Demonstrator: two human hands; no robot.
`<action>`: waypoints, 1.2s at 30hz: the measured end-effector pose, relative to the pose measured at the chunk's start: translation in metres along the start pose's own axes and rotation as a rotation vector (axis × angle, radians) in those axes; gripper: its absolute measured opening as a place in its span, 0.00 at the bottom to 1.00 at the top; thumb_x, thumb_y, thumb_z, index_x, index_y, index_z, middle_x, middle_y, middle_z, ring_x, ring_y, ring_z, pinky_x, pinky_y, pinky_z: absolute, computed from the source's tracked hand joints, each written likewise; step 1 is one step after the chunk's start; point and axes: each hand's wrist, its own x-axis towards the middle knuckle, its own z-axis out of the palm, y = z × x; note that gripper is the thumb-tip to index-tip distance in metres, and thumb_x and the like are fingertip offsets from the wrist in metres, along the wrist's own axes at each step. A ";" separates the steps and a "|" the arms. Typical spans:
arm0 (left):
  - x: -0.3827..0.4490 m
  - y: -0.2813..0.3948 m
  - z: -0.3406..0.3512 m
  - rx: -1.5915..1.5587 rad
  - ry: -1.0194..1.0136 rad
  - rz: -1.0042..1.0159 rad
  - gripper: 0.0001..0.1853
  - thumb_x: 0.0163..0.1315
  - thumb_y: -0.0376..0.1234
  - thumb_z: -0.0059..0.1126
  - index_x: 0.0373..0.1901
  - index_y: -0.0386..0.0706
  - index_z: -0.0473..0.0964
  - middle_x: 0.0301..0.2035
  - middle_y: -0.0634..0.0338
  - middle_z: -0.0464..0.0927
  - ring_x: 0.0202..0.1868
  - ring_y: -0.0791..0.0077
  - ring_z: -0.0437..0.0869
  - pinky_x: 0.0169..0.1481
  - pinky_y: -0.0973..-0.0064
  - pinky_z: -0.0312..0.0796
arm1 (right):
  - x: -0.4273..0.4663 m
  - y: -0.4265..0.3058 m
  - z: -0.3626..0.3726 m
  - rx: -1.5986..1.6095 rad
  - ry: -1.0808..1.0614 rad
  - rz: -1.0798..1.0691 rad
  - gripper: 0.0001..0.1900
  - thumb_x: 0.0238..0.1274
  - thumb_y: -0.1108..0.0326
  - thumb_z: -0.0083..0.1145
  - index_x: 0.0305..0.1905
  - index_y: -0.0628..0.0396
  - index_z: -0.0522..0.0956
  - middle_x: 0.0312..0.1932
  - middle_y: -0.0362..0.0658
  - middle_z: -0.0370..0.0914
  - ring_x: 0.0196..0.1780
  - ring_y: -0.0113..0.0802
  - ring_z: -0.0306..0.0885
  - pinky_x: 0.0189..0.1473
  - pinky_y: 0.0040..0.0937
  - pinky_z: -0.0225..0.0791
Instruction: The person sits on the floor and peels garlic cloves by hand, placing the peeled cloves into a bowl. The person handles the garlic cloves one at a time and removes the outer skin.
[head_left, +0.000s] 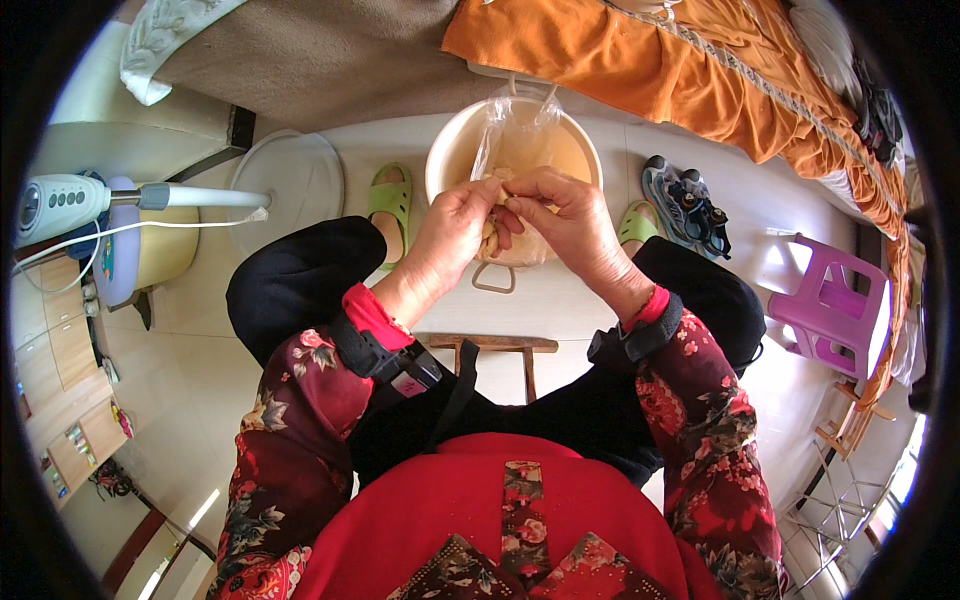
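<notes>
My left hand (470, 217) and my right hand (551, 206) meet over a round cream plastic bucket (437, 154). Between their fingertips is a small pale piece (502, 196), too small to name. Beneath my fingers, several tan, peanut-like pieces (489, 238) show near my left palm; whether that hand holds them or they lie in the bag is unclear. A clear plastic bag (525, 135) lies inside the bucket and hangs over its far rim. The bucket's wire handle (495, 288) sticks out on the near side.
A translucent round lid (289, 187) lies on the floor at left, near a white fan pole (217, 196) and its cable. Sneakers (679, 199) and a purple plastic stool (832, 304) stand at right. A bed with an orange cover (600, 67) borders the far side.
</notes>
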 end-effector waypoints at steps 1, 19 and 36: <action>0.000 0.000 0.001 -0.001 0.000 -0.012 0.18 0.71 0.42 0.39 0.35 0.36 0.71 0.24 0.57 0.76 0.21 0.79 0.74 0.24 0.83 0.66 | 0.000 0.001 0.000 -0.029 0.003 -0.019 0.09 0.57 0.76 0.57 0.43 0.64 0.78 0.36 0.42 0.78 0.40 0.27 0.77 0.45 0.23 0.70; -0.002 -0.004 0.002 0.059 -0.056 0.035 0.18 0.71 0.41 0.39 0.33 0.35 0.72 0.23 0.57 0.76 0.22 0.77 0.75 0.27 0.82 0.67 | 0.001 -0.004 0.000 -0.183 0.065 -0.062 0.03 0.53 0.76 0.54 0.33 0.63 0.76 0.29 0.45 0.78 0.34 0.31 0.80 0.37 0.26 0.72; -0.005 0.008 0.003 0.055 -0.135 -0.039 0.11 0.68 0.33 0.44 0.45 0.36 0.72 0.30 0.58 0.77 0.24 0.80 0.75 0.25 0.85 0.66 | 0.007 0.018 -0.007 -0.162 0.288 0.023 0.06 0.53 0.70 0.57 0.31 0.62 0.75 0.22 0.51 0.77 0.29 0.43 0.80 0.31 0.32 0.72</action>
